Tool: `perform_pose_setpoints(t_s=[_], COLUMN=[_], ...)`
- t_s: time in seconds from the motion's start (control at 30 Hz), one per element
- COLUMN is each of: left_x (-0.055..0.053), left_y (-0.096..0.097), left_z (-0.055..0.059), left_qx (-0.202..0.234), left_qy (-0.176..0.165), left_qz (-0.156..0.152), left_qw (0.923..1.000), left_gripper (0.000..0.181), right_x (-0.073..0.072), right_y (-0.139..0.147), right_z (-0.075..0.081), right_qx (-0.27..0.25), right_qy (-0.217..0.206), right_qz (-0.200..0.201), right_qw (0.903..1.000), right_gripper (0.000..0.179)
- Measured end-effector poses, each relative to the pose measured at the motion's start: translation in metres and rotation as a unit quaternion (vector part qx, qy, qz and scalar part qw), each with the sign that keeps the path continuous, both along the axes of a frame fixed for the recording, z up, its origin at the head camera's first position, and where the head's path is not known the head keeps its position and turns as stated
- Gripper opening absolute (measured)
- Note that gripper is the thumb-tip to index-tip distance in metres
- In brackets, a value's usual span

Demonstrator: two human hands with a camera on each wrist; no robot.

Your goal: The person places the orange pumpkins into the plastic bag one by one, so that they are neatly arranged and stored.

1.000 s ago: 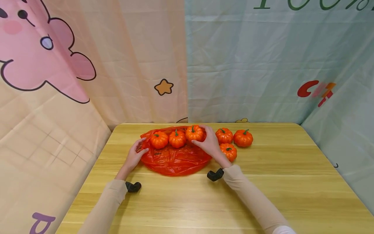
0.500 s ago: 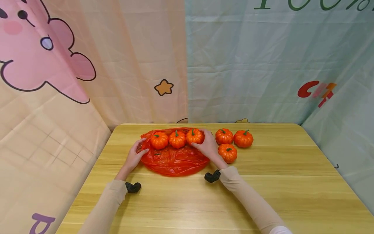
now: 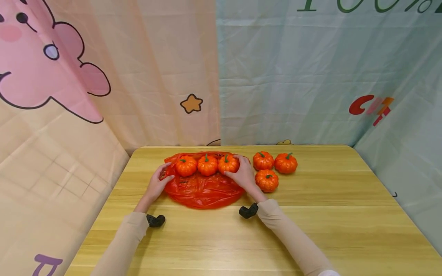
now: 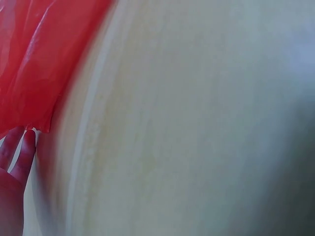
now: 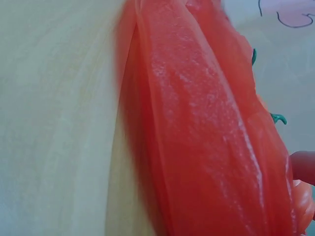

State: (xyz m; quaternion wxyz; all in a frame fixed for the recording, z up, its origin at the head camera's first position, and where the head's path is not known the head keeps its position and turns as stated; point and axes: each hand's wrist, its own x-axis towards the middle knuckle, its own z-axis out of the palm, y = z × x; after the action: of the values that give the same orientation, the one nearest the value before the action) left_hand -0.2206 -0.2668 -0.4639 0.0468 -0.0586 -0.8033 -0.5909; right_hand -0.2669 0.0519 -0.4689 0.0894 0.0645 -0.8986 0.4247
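Note:
A red plastic bag (image 3: 203,193) lies spread on the wooden table. Across its back part sits a row of small orange pumpkins: a left one (image 3: 186,165), a middle one (image 3: 207,165) and a right one (image 3: 228,165). My left hand (image 3: 157,184) holds the bag's left edge between curved fingers and thumb. In the left wrist view, fingertips (image 4: 27,140) meet the bag's edge. My right hand (image 3: 244,175) grips the right pumpkin from its right side. The right wrist view is mostly filled by the bag (image 5: 197,132), which hides most of that hand.
To the right of the bag stand three more pumpkins: one at the back (image 3: 263,160), one farther right (image 3: 285,163) and one in front (image 3: 266,181). Printed curtains (image 3: 276,76) hang behind the table (image 3: 214,245) and along both its sides.
My right hand has brought its pumpkin slightly down and toward me, level with the other two on the bag. The front loose pumpkin shows more fully. My left hand has stayed at the bag's edge.

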Motion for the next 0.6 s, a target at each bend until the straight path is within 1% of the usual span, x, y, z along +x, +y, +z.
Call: perform_pose_setpoints(t_s=[0.1, 0.27, 0.43, 0.6], left_x=[0.0029, 0.0044, 0.0039, 0.0047], left_y=[0.0016, 0.0023, 0.0014, 0.0017], left_z=[0.0031, 0.0037, 0.0027, 0.0042], left_qx=[-0.005, 0.0, -0.005, -0.009], left_qy=[0.001, 0.0, -0.002, -0.002], left_qz=[-0.003, -0.004, -0.001, 0.002], left_qw=[1.0, 1.0, 1.0, 1.0], left_gripper=[0.052, 0.052, 0.053, 0.052], right_x=[0.0006, -0.0001, -0.0012, -0.0007], right_y=[-0.0007, -0.0016, -0.001, -0.0007], right_z=[-0.0023, -0.0048, -0.0054, -0.0037], right_qx=[0.003, 0.003, 0.006, 0.01], right_qy=[-0.001, 0.009, 0.018, 0.014], right_qz=[-0.011, -0.02, -0.018, -0.013], right_qw=[0.9999, 0.9997, 0.9997, 0.9998], right_gripper=[0.067, 0.066, 0.067, 0.066])
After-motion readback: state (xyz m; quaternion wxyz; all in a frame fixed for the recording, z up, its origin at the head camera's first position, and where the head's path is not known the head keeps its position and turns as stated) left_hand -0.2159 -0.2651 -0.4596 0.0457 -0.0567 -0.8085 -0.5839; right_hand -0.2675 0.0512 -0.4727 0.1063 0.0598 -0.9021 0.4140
